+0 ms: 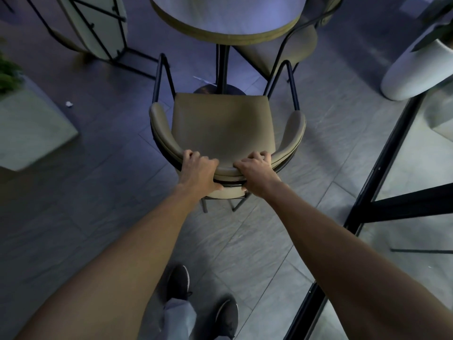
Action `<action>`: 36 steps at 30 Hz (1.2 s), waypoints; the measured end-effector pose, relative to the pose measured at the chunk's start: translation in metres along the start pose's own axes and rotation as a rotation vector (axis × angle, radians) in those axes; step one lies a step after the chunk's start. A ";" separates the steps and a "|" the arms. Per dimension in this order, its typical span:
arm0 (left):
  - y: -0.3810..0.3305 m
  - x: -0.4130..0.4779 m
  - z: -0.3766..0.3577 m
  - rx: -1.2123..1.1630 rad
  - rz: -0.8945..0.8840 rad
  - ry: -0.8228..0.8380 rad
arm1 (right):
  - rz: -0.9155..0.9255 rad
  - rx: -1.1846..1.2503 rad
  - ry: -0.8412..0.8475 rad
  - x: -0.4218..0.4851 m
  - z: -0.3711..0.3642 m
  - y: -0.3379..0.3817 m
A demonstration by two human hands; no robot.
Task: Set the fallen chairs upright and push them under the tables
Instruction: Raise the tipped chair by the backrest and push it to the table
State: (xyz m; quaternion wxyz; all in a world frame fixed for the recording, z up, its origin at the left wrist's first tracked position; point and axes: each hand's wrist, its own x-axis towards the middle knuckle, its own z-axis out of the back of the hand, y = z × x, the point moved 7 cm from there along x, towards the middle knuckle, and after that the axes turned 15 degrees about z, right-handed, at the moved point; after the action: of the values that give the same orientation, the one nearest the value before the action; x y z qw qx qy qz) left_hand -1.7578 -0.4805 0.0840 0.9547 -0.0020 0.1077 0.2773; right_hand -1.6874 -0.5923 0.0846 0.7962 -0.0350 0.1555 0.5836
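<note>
An olive padded chair [220, 121] with a curved backrest and black metal frame stands upright on the tiled floor, facing a round table [228, 23]. Its front legs are close to the table's black pedestal [221, 67]. My left hand [198, 170] grips the top of the backrest on the left. My right hand [257, 171] grips it on the right. A second olive chair [294, 45] stands at the table's far right side, partly under the top. At the upper left another chair [98, 28] lies tipped over, its pale underside and black legs showing.
A square concrete planter [29, 128] with greenery sits at the left. A white round planter [416, 67] leans in at the upper right. A black-framed glass partition [382, 177] runs along the right. A small scrap of paper [69, 103] lies on the floor. My shoes [203, 303] are below.
</note>
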 end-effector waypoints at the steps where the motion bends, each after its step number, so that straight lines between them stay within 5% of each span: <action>1: 0.003 0.004 0.001 -0.013 -0.009 0.000 | -0.006 -0.002 0.010 0.006 0.002 -0.001; 19: 0.087 0.120 0.015 -0.042 -0.143 0.047 | -0.117 -0.012 -0.082 0.119 0.037 0.003; 36: 0.091 0.148 0.022 0.028 -0.171 0.073 | -0.193 -0.016 -0.019 0.147 0.045 -0.006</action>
State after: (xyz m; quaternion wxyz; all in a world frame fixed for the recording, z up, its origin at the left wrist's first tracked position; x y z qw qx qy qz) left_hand -1.6799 -0.3242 0.0797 0.9703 -0.0078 0.1455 0.1931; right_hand -1.6327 -0.4488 0.0845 0.8499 -0.0509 0.1392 0.5057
